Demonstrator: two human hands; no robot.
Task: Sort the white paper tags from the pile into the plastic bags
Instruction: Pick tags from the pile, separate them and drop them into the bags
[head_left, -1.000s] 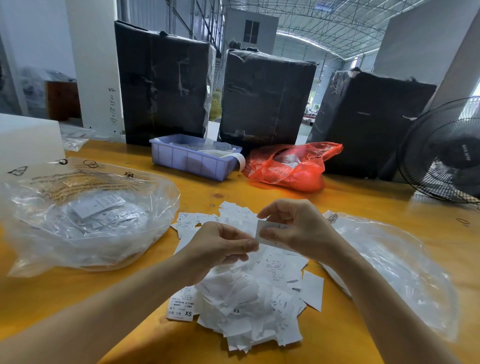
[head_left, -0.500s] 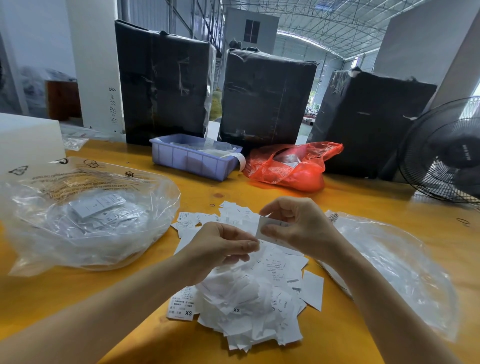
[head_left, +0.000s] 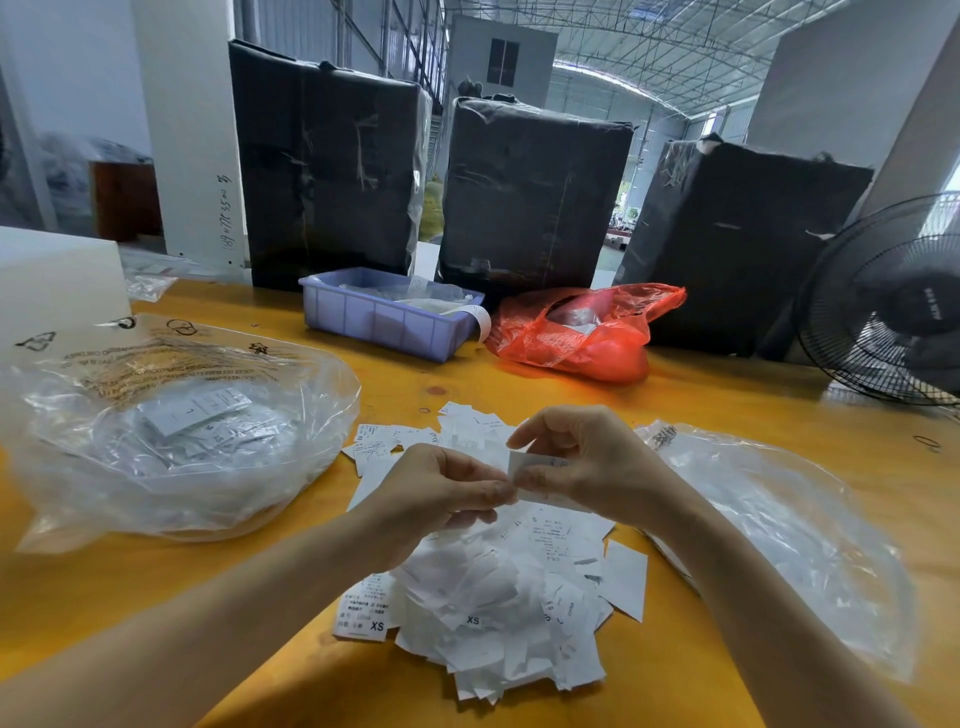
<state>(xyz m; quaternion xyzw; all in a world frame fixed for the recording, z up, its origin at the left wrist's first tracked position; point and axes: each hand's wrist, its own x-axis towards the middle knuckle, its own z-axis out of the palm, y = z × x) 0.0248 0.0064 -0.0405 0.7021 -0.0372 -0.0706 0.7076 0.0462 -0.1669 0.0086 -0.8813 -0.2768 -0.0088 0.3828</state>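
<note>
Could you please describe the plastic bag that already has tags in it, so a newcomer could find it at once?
Start at the pile of white tags in the middle of the yellow table. The clear bag lies to its left. Unlike the flatter clear bag on the right, it bulges with tags and bears printed warning text.

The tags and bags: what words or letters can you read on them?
"XS": tag at the pile's near left edge.
"XS": tag further in.
"L": tag inside the left plastic bag.
Left bag's upside-down print, the held tag and the pillar's handwriting: too blurred.
</note>
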